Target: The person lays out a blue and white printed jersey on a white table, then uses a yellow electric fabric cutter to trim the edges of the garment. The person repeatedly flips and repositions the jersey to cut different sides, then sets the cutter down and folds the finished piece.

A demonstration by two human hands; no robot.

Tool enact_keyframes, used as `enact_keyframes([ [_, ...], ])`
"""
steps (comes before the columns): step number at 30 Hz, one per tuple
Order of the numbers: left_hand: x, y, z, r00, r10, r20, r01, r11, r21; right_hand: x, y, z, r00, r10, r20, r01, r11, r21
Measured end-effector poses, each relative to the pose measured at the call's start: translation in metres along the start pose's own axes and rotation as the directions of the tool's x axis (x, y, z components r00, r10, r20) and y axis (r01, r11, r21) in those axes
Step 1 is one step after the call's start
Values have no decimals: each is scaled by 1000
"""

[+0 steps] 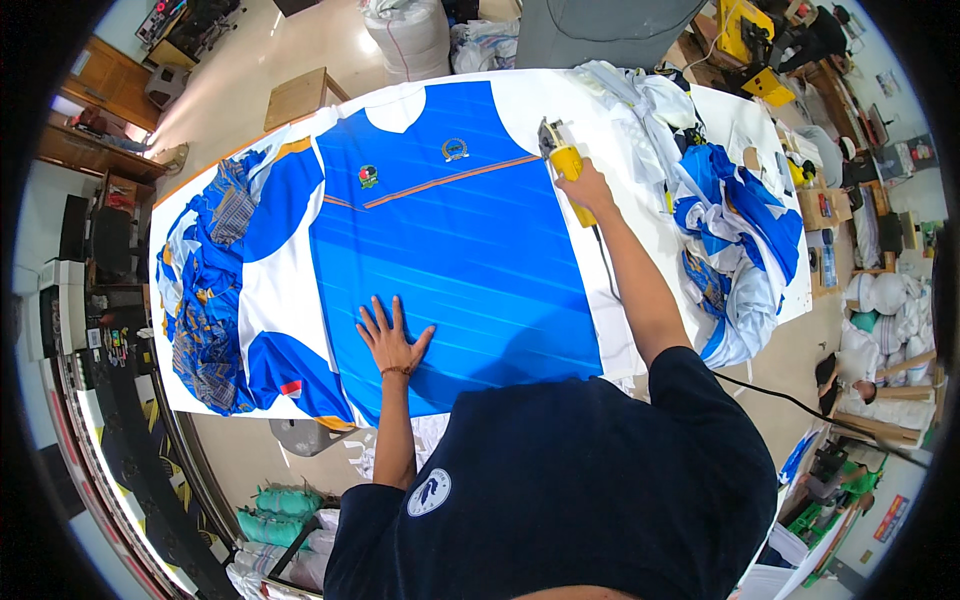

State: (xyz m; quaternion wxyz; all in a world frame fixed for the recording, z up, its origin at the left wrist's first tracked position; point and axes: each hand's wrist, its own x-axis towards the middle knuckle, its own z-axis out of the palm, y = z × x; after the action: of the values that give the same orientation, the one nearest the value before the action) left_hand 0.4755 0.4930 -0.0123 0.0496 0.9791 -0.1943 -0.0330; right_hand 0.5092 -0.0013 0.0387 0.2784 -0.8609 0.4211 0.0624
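Observation:
A blue printed jersey panel [460,260] with white edges, two crests and a thin orange-brown stripe lies spread out on the table. My left hand [394,348] rests flat on its lower left part, fingers spread. My right hand [590,188] is wrapped round the body of a yellow handheld electric fabric cutter [568,163]. The cutter's metal head [548,136] sits at the panel's upper right edge, beside the orange-brown stripe. From the cutter's rear end a dark cord [607,268] runs down along my forearm.
Crumpled blue, white and patterned cloth [205,300] is heaped at the table's left end. More blue and white cloth [735,220] lies in a pile on the right, beside pale scraps [640,110]. A wooden stool [296,98] and a wrapped white bundle [405,40] stand beyond the table.

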Motion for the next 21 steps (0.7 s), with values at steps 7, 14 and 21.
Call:
enact_keyframes([
  [7,-53,-38,-5,983,127,131,-128,992,1,-101,62,8,999,25,-24,-22,995,94],
  [14,-109,-68,-23,961,231,150,-216,970,-115,-237,135,3,998,67,-2,-67,995,73],
  [21,-63,37,22,734,675,-74,-652,670,-356,-277,155,-16,997,65,34,-61,992,-111],
])
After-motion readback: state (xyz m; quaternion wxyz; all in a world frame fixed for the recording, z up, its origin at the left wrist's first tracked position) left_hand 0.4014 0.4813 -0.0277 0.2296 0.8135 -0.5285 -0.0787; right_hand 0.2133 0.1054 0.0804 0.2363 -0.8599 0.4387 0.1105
